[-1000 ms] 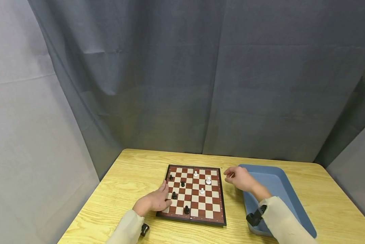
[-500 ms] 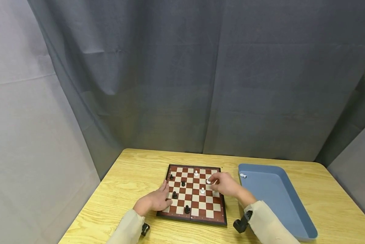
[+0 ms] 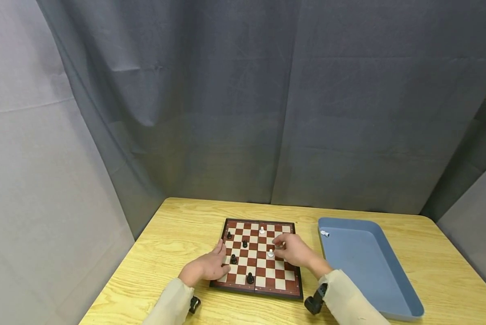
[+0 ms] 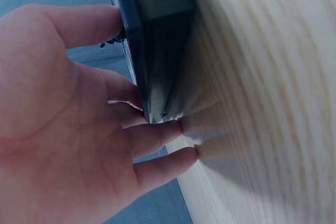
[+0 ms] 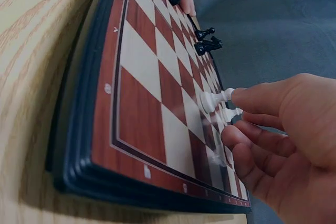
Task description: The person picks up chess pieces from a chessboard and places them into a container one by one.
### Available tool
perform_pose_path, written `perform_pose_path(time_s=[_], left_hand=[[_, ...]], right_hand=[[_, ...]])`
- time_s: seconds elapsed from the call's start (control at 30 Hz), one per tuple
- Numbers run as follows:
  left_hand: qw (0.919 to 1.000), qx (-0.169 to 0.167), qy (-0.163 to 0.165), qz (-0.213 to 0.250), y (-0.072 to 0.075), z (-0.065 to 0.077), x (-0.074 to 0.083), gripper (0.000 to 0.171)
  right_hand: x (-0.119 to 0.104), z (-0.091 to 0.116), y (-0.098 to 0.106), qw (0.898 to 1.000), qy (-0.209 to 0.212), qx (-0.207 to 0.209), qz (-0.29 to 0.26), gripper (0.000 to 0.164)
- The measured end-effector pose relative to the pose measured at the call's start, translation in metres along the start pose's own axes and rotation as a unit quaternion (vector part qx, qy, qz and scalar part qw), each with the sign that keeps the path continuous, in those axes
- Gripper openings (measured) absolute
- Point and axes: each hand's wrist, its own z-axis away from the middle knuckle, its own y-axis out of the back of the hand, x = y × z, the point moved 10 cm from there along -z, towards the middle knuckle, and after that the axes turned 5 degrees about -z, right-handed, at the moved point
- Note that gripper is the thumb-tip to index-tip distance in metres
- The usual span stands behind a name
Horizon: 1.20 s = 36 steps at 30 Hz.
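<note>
The step in hand looks to be taking up the slim, glossy white pawn (image 3: 270,253) at the thumb tip of the right hand (image 3: 294,249), whose fingers bend, thumb apart; whether they hold anything is unclear. The left hand (image 3: 207,267), fingers straight, steadies the printed, dark-edged chessboard (image 3: 280,284). Next calls for a fine pinch. Right of the right hand lies a smooth blue tray (image 3: 372,266).
</note>
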Motion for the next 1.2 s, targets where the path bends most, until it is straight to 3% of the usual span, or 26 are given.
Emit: perform_pose_path(time_s=[0.3,1.2], left_hand=[[1.0000,-0.001,0.004,-0.002,0.000,0.000,0.000,0.072],[1.0000,0.005,0.004,0.004,-0.001,-0.001,0.000,0.073]], right_hand=[[0.003,-0.004,-0.014,1.000,0.002,-0.020,-0.007,0.021],[0.005,-0.004,-0.020,0.999,0.020,0.016,0.032,0.008]])
